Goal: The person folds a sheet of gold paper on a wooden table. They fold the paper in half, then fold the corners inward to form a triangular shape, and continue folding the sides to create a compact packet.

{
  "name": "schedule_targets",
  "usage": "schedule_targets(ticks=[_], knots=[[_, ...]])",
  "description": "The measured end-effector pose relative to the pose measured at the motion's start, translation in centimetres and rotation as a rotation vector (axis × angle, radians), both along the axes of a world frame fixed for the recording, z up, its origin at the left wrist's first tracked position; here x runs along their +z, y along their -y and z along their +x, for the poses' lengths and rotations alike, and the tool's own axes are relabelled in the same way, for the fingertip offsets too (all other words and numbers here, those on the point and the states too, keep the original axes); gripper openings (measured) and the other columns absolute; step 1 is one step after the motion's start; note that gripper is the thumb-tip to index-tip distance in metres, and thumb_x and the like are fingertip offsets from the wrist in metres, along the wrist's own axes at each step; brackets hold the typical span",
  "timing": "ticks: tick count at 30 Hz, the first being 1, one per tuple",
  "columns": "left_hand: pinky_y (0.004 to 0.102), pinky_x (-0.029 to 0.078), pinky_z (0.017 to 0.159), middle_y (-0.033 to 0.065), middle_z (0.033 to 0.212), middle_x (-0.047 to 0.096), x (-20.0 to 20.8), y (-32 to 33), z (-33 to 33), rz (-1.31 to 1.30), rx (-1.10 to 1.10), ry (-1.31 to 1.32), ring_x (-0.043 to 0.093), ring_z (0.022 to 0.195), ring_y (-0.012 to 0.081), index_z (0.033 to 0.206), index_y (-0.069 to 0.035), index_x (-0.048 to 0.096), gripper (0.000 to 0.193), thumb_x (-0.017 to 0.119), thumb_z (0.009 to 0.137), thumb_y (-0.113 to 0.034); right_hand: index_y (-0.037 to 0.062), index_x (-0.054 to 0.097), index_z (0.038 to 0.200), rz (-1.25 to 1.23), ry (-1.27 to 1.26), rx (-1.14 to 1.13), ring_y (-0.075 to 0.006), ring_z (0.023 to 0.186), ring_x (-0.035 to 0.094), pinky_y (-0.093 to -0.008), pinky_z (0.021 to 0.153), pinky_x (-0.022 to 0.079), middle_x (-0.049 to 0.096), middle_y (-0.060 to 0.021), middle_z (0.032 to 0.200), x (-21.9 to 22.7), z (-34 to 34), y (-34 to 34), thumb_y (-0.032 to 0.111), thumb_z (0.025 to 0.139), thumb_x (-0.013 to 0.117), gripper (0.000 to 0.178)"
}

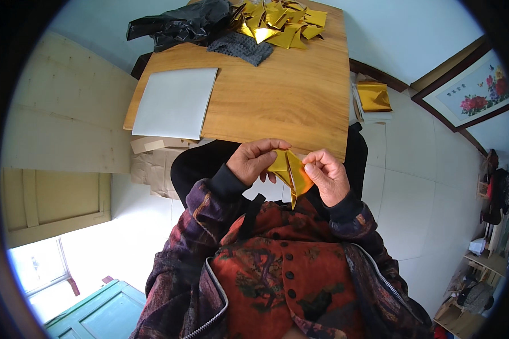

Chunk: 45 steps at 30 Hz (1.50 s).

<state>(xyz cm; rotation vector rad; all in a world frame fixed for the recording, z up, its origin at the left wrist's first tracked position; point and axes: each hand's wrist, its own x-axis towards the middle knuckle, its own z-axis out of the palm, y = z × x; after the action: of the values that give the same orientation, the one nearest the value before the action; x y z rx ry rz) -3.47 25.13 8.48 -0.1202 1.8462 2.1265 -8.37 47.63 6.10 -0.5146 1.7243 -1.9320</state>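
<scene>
Between my hands, just off the table's near edge and above my lap, is a piece of gold foil paper (301, 176) folded to a downward point. My left hand (255, 162) pinches its upper left part between thumb and fingers. On the other side, my right hand (328, 176) grips the upper right edge with thumb and forefinger. A dark slit runs down the middle of the folded paper. Several folded gold foil pieces (285, 22) lie heaped at the far end of the wooden table (277, 96).
A white sheet or pad (175, 101) lies on the table's left side. Behind it are a black plastic bag (181, 25) and a grey cloth (240, 48). A stack with gold foil paper on top (373, 97) stands right of the table; brown cardboard (155, 169) is below left.
</scene>
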Motion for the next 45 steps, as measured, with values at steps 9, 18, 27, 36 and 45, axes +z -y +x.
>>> schedule_targets(ticks=[9, 18, 27, 36, 45], knots=[[0.0229, 0.050, 0.073, 0.0053, 0.113, 0.062, 0.5, 0.3, 0.2, -0.039, -0.108, -0.028, 0.064, 0.083, 0.0111, 0.146, -0.004, 0.038, 0.058, 0.060, 0.093, -0.007, 0.0025, 0.058, 0.106, -0.102, 0.248, -0.049, -0.0042, 0.070, 0.054, -0.0201, 0.064, 0.047, 0.060, 0.0009, 0.083, -1.6, -0.2, -0.2, 0.017, 0.098, 0.060, 0.017], [0.0277, 0.047, 0.092, 0.0092, 0.136, 0.049, -1.1, 0.1, -0.2, -0.047, -0.132, -0.190, 0.056, 0.108, 0.0143, 0.151, -0.003, 0.026, 0.075, 0.063, 0.087, 0.003, 0.0038, 0.056, 0.104, -0.138, 0.355, -0.048, -0.0061, 0.073, 0.057, -0.0203, 0.066, 0.047, 0.060, 0.0008, 0.086, -3.1, -1.0, -0.6, 0.014, 0.096, 0.061, 0.013], [0.0359, 0.051, 0.087, 0.0124, 0.113, 0.064, -6.7, 1.0, -9.6, -0.344, 0.286, -0.157, 0.063, 0.102, 0.0235, 0.134, -0.003, 0.052, 0.050, 0.064, 0.086, -0.003, 0.0001, 0.057, 0.091, 0.280, -0.205, -0.186, -0.0052, 0.064, 0.055, -0.0217, 0.057, 0.044, 0.062, -0.0014, 0.073, -5.3, -7.1, 2.9, -0.001, 0.090, 0.061, 0.004], [0.0450, 0.021, 0.117, 0.0088, 0.154, 0.034, -8.7, -5.0, -2.2, -1.378, -0.078, -0.705, 0.030, 0.143, 0.0248, 0.147, -0.009, 0.037, 0.084, 0.070, 0.079, -0.045, 0.0050, 0.057, 0.083, 0.590, -0.532, -0.400, -0.0216, 0.059, 0.063, -0.0339, 0.055, 0.048, 0.064, -0.0096, 0.069, -6.8, -8.4, 4.7, 0.006, 0.085, 0.067, 0.010], [0.0456, 0.016, 0.119, 0.0058, 0.158, 0.029, -10.9, -4.6, -2.3, -1.492, -0.174, -0.656, 0.026, 0.146, 0.0223, 0.150, -0.012, 0.032, 0.090, 0.070, 0.077, -0.049, 0.0079, 0.056, 0.091, 0.849, -0.795, -0.276, -0.0353, 0.087, 0.061, -0.0471, 0.070, 0.047, 0.063, -0.0123, 0.091, -5.5, -8.5, 4.0, 0.021, 0.082, 0.070, 0.021]])
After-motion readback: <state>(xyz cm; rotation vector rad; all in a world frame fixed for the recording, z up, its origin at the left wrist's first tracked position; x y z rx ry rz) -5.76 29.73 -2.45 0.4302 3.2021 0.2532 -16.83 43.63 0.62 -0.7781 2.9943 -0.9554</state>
